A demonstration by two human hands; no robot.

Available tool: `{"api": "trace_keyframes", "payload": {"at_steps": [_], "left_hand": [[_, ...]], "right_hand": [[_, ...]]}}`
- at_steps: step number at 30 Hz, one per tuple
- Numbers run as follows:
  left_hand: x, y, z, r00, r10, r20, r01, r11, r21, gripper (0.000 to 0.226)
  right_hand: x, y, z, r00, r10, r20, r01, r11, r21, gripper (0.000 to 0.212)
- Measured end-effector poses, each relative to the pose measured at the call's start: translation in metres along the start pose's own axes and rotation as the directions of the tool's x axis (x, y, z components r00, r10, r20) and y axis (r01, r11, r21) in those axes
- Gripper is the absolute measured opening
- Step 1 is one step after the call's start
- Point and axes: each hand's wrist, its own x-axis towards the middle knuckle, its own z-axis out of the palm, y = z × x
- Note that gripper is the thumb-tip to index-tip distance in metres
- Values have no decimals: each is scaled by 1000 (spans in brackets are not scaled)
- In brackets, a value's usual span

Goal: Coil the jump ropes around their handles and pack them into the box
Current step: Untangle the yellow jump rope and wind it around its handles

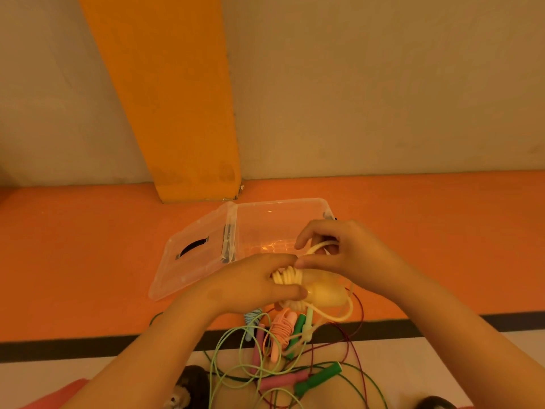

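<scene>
Head camera looks down on a clear plastic box (280, 221) standing open on an orange surface (88, 261). Its lid (188, 261) is folded out flat to the box's left. Just in front of the box, over its near edge, both hands work on a yellow jump rope (287, 276). The left hand (253, 286) is curled round the rope's pale yellow handles (326, 295), with several turns of cord wound on beside its fingers. The right hand (354, 252) pinches a free loop of the same cord between thumb and forefinger, over the box's near right corner. On the person's side of the box lies a tangle of other ropes (280, 332): one coiled peach rope, pink and green handles, and loose light green and dark red cords.
</scene>
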Motion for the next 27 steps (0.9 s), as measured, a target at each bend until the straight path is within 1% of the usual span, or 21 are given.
{"api": "trace_keyframes", "payload": {"at_steps": [1, 2, 4, 5, 6, 9, 12, 14, 16, 19, 21, 23, 24, 25, 27], "left_hand": [[-2, 2, -1, 1000, -4, 27, 5, 999, -36, 33], [-3, 3, -2, 999, -13, 45, 14, 999, -34, 33], [-5, 3, -4, 998, -20, 52, 17, 998, 61, 29], [-6, 2, -4, 998, -20, 54, 15, 995, 98, 27], [-7, 2, -5, 998, -19, 58, 14, 995, 98, 24], [-7, 2, -4, 997, 10, 73, -11, 1000, 5, 20], [-9, 4, -6, 998, 41, 46, -34, 987, -159, 18], [-10, 4, -9, 997, 76, -3, -75, 967, -245, 13], [-11, 4, -11, 994, 96, -59, -109, 954, -280, 12], [-9, 2, -12, 984, 110, -143, -157, 912, -379, 23], [-7, 0, -15, 974, 115, -197, -195, 866, -460, 31], [-5, -2, -19, 962, 112, -248, -230, 820, -525, 35], [-4, -3, -21, 960, 99, -263, -233, 803, -548, 34], [-4, -3, -23, 960, 90, -266, -232, 787, -571, 32], [-4, -2, -24, 966, 110, -232, -234, 754, -613, 30]], "right_hand": [[-1, 1, -2, 1000, 2, 4, -2, 999, -33, 24], [-2, 2, -3, 1000, 4, 14, -3, 996, -86, 29], [-4, 3, -3, 999, 26, 39, -19, 984, -179, 37], [-6, 5, -1, 998, 42, 49, -32, 981, -192, 38], [-7, 6, 0, 997, 53, 58, -42, 982, -184, 39], [-10, 9, -1, 995, 60, 85, -53, 995, -83, 41], [-13, 10, -7, 992, 92, 86, -95, 995, 25, 36], [-15, 9, -9, 987, 130, 93, -143, 980, 141, 43], [-16, 8, -9, 988, 132, 77, -147, 956, 254, 53], [-16, 8, -11, 991, 131, 12, -124, 900, 418, 67], [-15, 8, -11, 992, 127, -10, -106, 868, 486, 78], [-15, 8, -11, 991, 133, -9, -109, 846, 522, 93], [-15, 8, -11, 991, 134, 2, -115, 847, 519, 97], [-14, 8, -10, 991, 130, 15, -121, 858, 499, 96], [-14, 8, -5, 991, 119, 55, -131, 888, 440, 82]]}}
